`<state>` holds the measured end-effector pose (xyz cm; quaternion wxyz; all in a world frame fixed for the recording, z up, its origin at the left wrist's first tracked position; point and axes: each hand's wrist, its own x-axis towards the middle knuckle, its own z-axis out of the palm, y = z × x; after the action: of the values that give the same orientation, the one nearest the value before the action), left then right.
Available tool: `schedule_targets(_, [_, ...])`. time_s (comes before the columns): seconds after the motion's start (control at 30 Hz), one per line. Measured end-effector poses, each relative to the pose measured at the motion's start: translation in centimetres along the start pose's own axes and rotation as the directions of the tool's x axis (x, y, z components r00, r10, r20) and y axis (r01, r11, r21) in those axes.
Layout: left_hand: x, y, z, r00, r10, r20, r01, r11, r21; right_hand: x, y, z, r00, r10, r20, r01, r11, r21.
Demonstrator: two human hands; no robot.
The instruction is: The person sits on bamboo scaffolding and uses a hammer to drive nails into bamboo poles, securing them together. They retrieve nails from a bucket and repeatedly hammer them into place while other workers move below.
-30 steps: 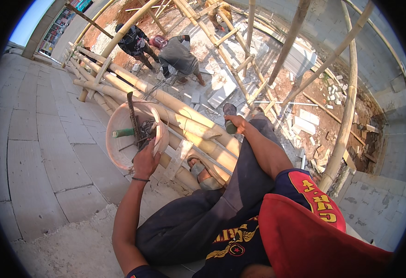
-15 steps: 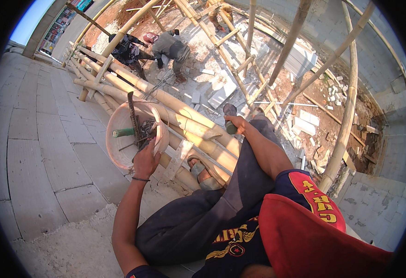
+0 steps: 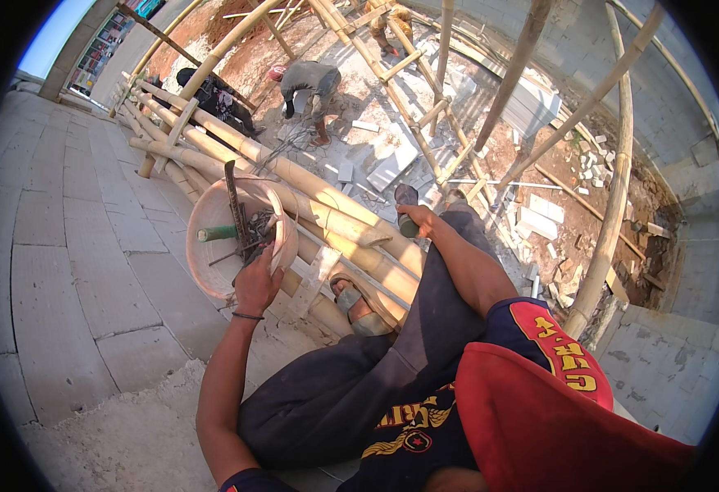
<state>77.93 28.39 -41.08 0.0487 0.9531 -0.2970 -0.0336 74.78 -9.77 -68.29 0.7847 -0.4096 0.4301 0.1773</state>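
A pale pinkish bucket (image 3: 205, 215) stands tilted toward me at the left, beside the block wall. Inside lie a dark metal bar (image 3: 234, 193), a green handle (image 3: 218, 234) and a heap of small dark metal pieces (image 3: 259, 228). My left hand (image 3: 255, 287) is closed over the bucket's near rim, its fingertips inside and partly hidden. Resting by my raised knee, my right hand (image 3: 422, 220) is wrapped around a short tool (image 3: 407, 195) with a grey end and a dark green part. My sandalled foot (image 3: 359, 307) is on the bamboo poles.
Thick bamboo poles (image 3: 318, 215) run along the block wall (image 3: 64, 271). A bamboo ladder (image 3: 400, 107) and upright poles (image 3: 515, 74) rise ahead. Below, a bent-over worker in grey (image 3: 310, 86) and another in dark clothes (image 3: 216, 102) are among rubble and white blocks (image 3: 394, 168).
Below, the worker in grey has bent lower, and the worker in dark clothes has stooped behind the poles. My hands, the bucket and the tool have hardly moved.
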Motion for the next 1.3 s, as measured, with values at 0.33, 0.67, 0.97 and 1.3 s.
schedule_targets(0.33, [-0.06,-0.10,0.06,1.000,0.003,0.006,-0.003,1.000,-0.007,0.25,0.02,-0.04,1.000,0.012,0.008,-0.011,1.000,-0.023])
schedule_targets(0.67, [-0.10,-0.24,0.18,1.000,0.007,0.001,-0.007,1.000,-0.011,0.17,-0.01,-0.07,1.000,0.001,0.015,-0.001,1.000,-0.008])
schedule_targets(0.97, [-0.10,-0.08,0.07,1.000,-0.002,0.008,0.002,1.000,-0.016,-0.42,-0.18,0.02,1.000,-0.022,0.011,0.022,1.000,-0.007])
schedule_targets(1.3, [-0.06,-0.14,0.07,1.000,0.001,0.008,-0.001,1.000,-0.019,-0.56,-0.29,0.23,1.000,-0.005,-0.008,0.005,0.999,-0.040])
